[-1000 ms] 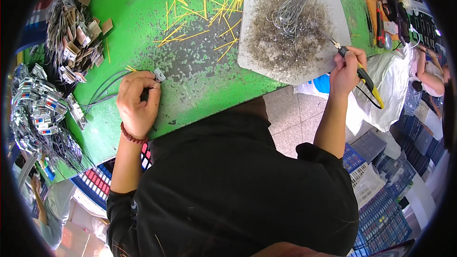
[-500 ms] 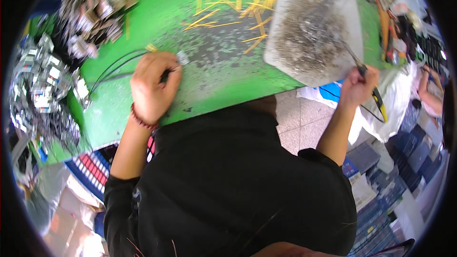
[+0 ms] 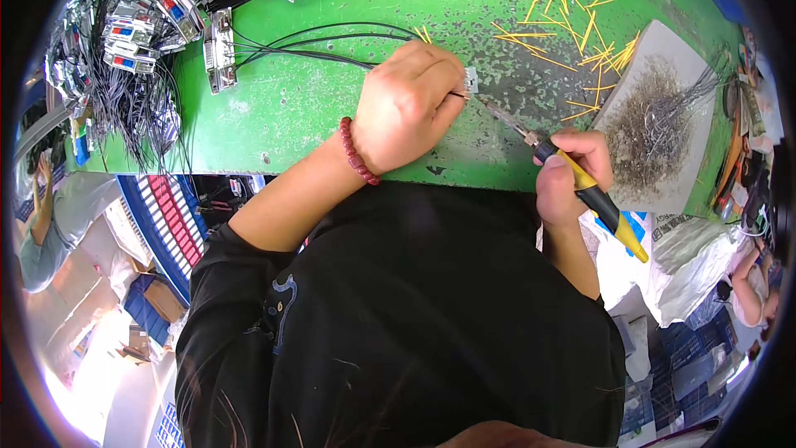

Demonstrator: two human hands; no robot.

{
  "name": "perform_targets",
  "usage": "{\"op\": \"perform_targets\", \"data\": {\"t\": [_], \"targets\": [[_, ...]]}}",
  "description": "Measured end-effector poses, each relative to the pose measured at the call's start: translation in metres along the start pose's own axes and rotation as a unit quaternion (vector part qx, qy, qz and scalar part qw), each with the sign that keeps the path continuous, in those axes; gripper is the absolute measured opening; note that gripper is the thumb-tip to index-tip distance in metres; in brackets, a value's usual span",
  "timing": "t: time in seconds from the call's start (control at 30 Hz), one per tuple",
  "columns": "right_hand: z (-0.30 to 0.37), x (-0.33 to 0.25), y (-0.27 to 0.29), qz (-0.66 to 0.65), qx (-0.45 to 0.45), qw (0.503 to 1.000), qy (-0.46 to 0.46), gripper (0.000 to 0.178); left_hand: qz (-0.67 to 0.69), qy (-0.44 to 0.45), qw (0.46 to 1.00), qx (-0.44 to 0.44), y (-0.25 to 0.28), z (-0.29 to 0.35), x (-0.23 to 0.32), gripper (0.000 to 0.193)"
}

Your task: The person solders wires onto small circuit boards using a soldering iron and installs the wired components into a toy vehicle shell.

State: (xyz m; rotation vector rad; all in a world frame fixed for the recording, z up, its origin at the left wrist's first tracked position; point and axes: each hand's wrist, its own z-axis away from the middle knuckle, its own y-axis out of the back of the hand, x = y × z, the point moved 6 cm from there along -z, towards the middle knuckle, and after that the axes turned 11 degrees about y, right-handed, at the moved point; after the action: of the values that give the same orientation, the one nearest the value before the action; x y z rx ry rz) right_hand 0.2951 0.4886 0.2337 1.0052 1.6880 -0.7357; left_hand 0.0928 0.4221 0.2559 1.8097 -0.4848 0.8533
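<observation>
My left hand (image 3: pixel 412 104) is closed on thin black wires (image 3: pixel 332 40) that run in from a silvery metal-cased part (image 3: pixel 220 51) on its left. Short yellow tubes (image 3: pixel 424 34) stick up behind its knuckles. At its fingertips lies a small pale circuit board (image 3: pixel 471 80); whether the fingers touch it is hidden. My right hand (image 3: pixel 576 172) grips a yellow and black soldering iron (image 3: pixel 615 220) like a pen. The iron's metal tip points left and ends close to the board and a dark wire end at the left fingers; contact cannot be made out.
A whitish board (image 3: pixel 618 129) covered with brown residue and fine wire bits lies on the green table (image 3: pixel 274 129) at right. Yellow tubes (image 3: pixel 587 31) are scattered behind. Metal-cased parts with black wires (image 3: pixel 137 37) pile up at left. Other people sit at both sides.
My right hand has brought the soldering iron left, from over the residue-covered board to beside my left hand. The view has shifted, and a dark wire end now shows at my left fingertips.
</observation>
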Motion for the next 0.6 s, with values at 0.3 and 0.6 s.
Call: {"op": "perform_targets", "data": {"t": [0.3,0.6], "targets": [[-0.0024,0.0043,-0.0054,0.001,0.005,1.0,0.004,0.024,0.002,0.007,1.0,0.002,-0.0004,-0.0011,-0.0023,0.017],[-0.0026,0.0045,-0.0046,0.013,0.001,1.0,-0.007,0.024,0.019,0.004,1.0,0.001,-0.0013,-0.0018,-0.0037,0.017]]}}
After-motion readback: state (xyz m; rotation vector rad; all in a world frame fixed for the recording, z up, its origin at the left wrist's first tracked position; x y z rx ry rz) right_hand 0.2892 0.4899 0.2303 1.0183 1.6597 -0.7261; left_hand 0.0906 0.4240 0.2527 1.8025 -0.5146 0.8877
